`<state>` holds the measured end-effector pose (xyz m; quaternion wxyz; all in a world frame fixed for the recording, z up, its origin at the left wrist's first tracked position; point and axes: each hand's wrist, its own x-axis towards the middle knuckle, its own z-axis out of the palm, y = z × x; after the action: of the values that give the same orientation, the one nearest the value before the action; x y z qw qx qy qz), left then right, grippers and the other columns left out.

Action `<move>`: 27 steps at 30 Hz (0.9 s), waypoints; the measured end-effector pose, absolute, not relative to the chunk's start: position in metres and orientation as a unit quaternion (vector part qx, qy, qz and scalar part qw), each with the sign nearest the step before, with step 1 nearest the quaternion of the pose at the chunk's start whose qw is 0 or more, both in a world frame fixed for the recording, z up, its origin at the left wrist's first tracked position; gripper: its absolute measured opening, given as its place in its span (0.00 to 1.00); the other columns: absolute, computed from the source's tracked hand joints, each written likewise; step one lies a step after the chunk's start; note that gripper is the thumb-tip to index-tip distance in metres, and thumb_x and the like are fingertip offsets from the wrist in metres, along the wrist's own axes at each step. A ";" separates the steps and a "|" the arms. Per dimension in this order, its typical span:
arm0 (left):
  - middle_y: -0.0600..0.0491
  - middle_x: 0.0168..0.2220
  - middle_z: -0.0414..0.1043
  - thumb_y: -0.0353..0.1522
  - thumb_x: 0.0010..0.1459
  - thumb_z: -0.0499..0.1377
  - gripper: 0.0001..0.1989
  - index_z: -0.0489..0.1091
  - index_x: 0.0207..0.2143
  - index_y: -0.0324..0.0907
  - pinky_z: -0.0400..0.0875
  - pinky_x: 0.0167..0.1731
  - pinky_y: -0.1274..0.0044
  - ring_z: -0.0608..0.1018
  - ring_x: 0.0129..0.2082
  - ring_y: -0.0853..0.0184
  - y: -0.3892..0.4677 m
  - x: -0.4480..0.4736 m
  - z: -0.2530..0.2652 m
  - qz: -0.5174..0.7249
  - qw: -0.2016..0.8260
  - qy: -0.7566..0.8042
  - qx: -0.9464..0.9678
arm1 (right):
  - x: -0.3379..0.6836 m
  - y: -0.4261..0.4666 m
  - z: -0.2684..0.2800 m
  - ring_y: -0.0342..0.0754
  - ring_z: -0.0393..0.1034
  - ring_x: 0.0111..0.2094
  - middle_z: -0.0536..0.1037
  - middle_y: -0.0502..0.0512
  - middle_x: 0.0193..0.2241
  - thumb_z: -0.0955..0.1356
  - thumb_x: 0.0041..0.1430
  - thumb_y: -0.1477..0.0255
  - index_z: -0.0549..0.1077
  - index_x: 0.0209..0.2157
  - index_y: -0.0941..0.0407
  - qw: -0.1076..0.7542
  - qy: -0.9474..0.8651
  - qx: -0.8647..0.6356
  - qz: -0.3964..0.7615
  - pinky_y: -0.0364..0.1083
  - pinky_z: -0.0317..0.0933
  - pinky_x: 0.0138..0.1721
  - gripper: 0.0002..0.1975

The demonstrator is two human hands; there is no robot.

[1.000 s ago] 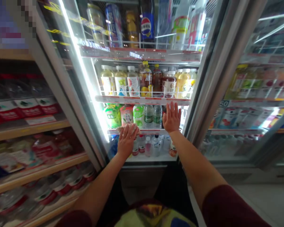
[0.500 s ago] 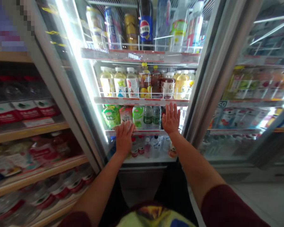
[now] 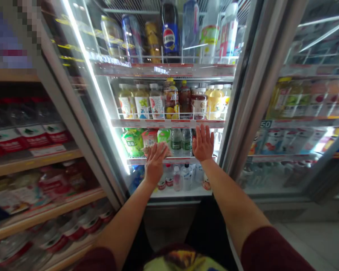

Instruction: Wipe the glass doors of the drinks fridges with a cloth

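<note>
My left hand [image 3: 154, 168] lies over a pale, crumpled cloth [image 3: 167, 151], its fingers stretched across it. This cloth sits against what looks like the glass front of a lit drinks cooler, level with the third shelf [image 3: 138, 161]. To the right, my right hand [image 3: 203, 146] is flat with fingers stretched out and nothing in it, just below the second shelf's edge [image 3: 169, 123]. Between the hands show clear bottles with green labels [image 3: 176, 141]. Whether each palm touches the glass is hard to make out.
A metal door frame [image 3: 254, 86] runs along the right, with another drinks cooler [image 3: 296, 101] past it. Wooden shelves [image 3: 36, 162] of bottles stand close on the left. Soda bottles [image 3: 170, 30] and cans fill the top cooler shelf.
My left hand has slid right with the cloth, closer to my right hand. My right hand stays in nearly the same place. The view has tilted slightly.
</note>
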<state>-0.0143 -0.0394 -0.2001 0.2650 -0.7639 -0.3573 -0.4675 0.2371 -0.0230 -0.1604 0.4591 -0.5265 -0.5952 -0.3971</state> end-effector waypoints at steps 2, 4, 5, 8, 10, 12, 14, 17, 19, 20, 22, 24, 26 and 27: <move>0.50 0.70 0.61 0.22 0.67 0.46 0.29 0.63 0.67 0.45 0.53 0.73 0.60 0.49 0.75 0.61 -0.033 -0.017 -0.170 -0.513 0.259 -0.350 -0.740 | 0.237 -0.023 -0.160 0.56 0.51 0.73 0.63 0.64 0.69 0.57 0.73 0.65 0.64 0.68 0.58 0.459 -0.589 -0.519 -0.416 0.62 0.45 0.72 0.27; 0.49 0.71 0.57 0.21 0.68 0.46 0.28 0.63 0.67 0.42 0.51 0.74 0.60 0.47 0.75 0.61 -0.028 -0.017 -0.143 -0.563 0.253 -0.340 -0.710 | 0.237 -0.023 -0.160 0.56 0.52 0.73 0.64 0.64 0.68 0.57 0.73 0.65 0.65 0.67 0.58 0.459 -0.579 -0.513 -0.436 0.61 0.46 0.72 0.27; 0.48 0.72 0.55 0.22 0.68 0.46 0.27 0.63 0.67 0.41 0.50 0.74 0.60 0.47 0.75 0.60 -0.027 -0.015 -0.136 -0.580 0.252 -0.337 -0.697 | 0.237 -0.023 -0.160 0.55 0.52 0.72 0.65 0.64 0.68 0.57 0.73 0.65 0.65 0.67 0.58 0.459 -0.575 -0.513 -0.443 0.60 0.46 0.72 0.27; 0.48 0.70 0.58 0.24 0.69 0.47 0.25 0.65 0.66 0.43 0.51 0.73 0.59 0.51 0.75 0.60 -0.032 -0.004 -0.151 -0.579 0.248 -0.334 -0.701 | 0.237 -0.023 -0.159 0.54 0.51 0.73 0.65 0.63 0.68 0.56 0.73 0.64 0.65 0.68 0.58 0.456 -0.573 -0.521 -0.439 0.59 0.44 0.72 0.27; 0.49 0.67 0.64 0.24 0.70 0.48 0.24 0.68 0.64 0.46 0.55 0.72 0.60 0.57 0.73 0.60 -0.037 0.003 -0.178 -0.546 0.247 -0.319 -0.734 | 0.236 -0.023 -0.159 0.54 0.51 0.73 0.65 0.63 0.68 0.56 0.73 0.64 0.65 0.68 0.58 0.458 -0.575 -0.519 -0.436 0.59 0.43 0.73 0.27; 0.50 0.65 0.68 0.25 0.70 0.49 0.23 0.71 0.62 0.48 0.58 0.71 0.60 0.60 0.72 0.60 -0.038 0.004 -0.197 -0.521 0.256 -0.300 -0.757 | 0.236 -0.023 -0.159 0.54 0.52 0.73 0.65 0.63 0.68 0.57 0.73 0.65 0.65 0.67 0.58 0.458 -0.573 -0.512 -0.446 0.59 0.44 0.72 0.26; 0.51 0.63 0.70 0.25 0.70 0.50 0.22 0.73 0.60 0.49 0.59 0.70 0.61 0.62 0.70 0.61 -0.033 0.000 -0.192 -0.536 0.263 -0.295 -0.746 | 0.236 -0.023 -0.160 0.54 0.52 0.72 0.65 0.63 0.68 0.57 0.73 0.66 0.65 0.67 0.58 0.455 -0.571 -0.511 -0.454 0.59 0.45 0.72 0.26; 0.51 0.65 0.68 0.26 0.70 0.50 0.21 0.73 0.59 0.48 0.57 0.72 0.62 0.60 0.71 0.62 -0.018 -0.010 -0.153 -0.595 0.253 -0.305 -0.699 | 0.237 -0.023 -0.160 0.54 0.52 0.73 0.64 0.63 0.68 0.56 0.73 0.65 0.64 0.68 0.58 0.452 -0.575 -0.519 -0.442 0.60 0.45 0.72 0.27; 0.49 0.68 0.63 0.26 0.71 0.48 0.22 0.71 0.61 0.44 0.52 0.73 0.59 0.54 0.73 0.60 -0.012 -0.012 -0.129 -0.615 0.246 -0.315 -0.680 | 0.237 -0.023 -0.160 0.55 0.50 0.73 0.63 0.63 0.69 0.56 0.73 0.65 0.62 0.69 0.58 0.456 -0.582 -0.522 -0.425 0.60 0.43 0.73 0.28; 0.48 0.69 0.60 0.26 0.71 0.47 0.23 0.69 0.63 0.43 0.50 0.74 0.58 0.52 0.74 0.60 -0.012 -0.011 -0.125 -0.617 0.243 -0.319 -0.677 | 0.237 -0.023 -0.160 0.55 0.50 0.73 0.63 0.63 0.69 0.56 0.73 0.65 0.62 0.69 0.58 0.457 -0.586 -0.523 -0.417 0.61 0.43 0.73 0.28; 0.47 0.71 0.57 0.25 0.70 0.47 0.25 0.66 0.65 0.43 0.49 0.74 0.58 0.52 0.74 0.59 -0.019 -0.002 -0.136 -0.611 0.237 -0.324 -0.682 | 0.237 -0.023 -0.160 0.55 0.49 0.74 0.62 0.63 0.69 0.56 0.73 0.65 0.62 0.69 0.57 0.459 -0.590 -0.524 -0.409 0.61 0.42 0.73 0.28; 0.47 0.72 0.55 0.23 0.68 0.48 0.27 0.63 0.68 0.43 0.49 0.74 0.58 0.51 0.75 0.59 -0.031 0.010 -0.164 -0.582 0.230 -0.327 -0.708 | 0.237 -0.023 -0.160 0.54 0.49 0.73 0.63 0.63 0.69 0.56 0.73 0.64 0.62 0.69 0.57 0.458 -0.587 -0.524 -0.413 0.60 0.42 0.73 0.28; 0.47 0.72 0.55 0.22 0.66 0.48 0.31 0.59 0.70 0.44 0.48 0.73 0.57 0.47 0.75 0.57 -0.039 0.019 -0.193 -0.524 0.222 -0.333 -0.751 | 0.237 -0.023 -0.160 0.54 0.50 0.73 0.64 0.63 0.69 0.56 0.73 0.64 0.64 0.68 0.57 0.456 -0.581 -0.524 -0.423 0.60 0.43 0.73 0.27; 0.48 0.72 0.56 0.22 0.65 0.48 0.32 0.59 0.70 0.45 0.48 0.73 0.56 0.47 0.75 0.57 -0.039 0.021 -0.202 -0.505 0.227 -0.333 -0.763 | 0.236 -0.023 -0.160 0.54 0.51 0.73 0.64 0.63 0.68 0.56 0.73 0.65 0.64 0.68 0.57 0.456 -0.579 -0.523 -0.429 0.60 0.43 0.73 0.27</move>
<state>0.0205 -0.0395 -0.2022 0.2272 -0.7631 -0.3335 -0.5048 0.2364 -0.0229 -0.1603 0.4555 -0.5230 -0.5789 -0.4287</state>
